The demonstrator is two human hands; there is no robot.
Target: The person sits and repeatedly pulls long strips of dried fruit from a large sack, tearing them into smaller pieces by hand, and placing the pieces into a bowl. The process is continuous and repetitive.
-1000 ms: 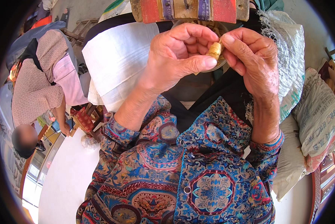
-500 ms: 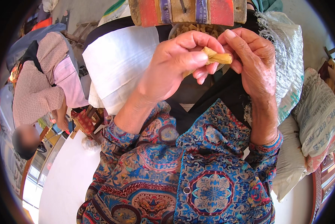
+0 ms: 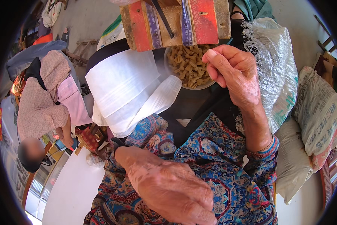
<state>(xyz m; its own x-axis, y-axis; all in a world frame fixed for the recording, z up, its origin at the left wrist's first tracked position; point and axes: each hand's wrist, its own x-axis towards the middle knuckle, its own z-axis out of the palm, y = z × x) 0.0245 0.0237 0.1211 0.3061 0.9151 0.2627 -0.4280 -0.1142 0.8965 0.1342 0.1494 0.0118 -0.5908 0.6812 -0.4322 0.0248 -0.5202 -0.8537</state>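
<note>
I have the right hand at the right edge of the bowl, thumb and fingers drawn together; I can't tell whether they pinch anything. The left hand is well back from the bowl toward the body, in front of the patterned jacket, its palm hidden, so I can't tell what it grips, if anything. Small yellowish pieces lie heaped inside the bowl, and a white cloth lies to its left.
</note>
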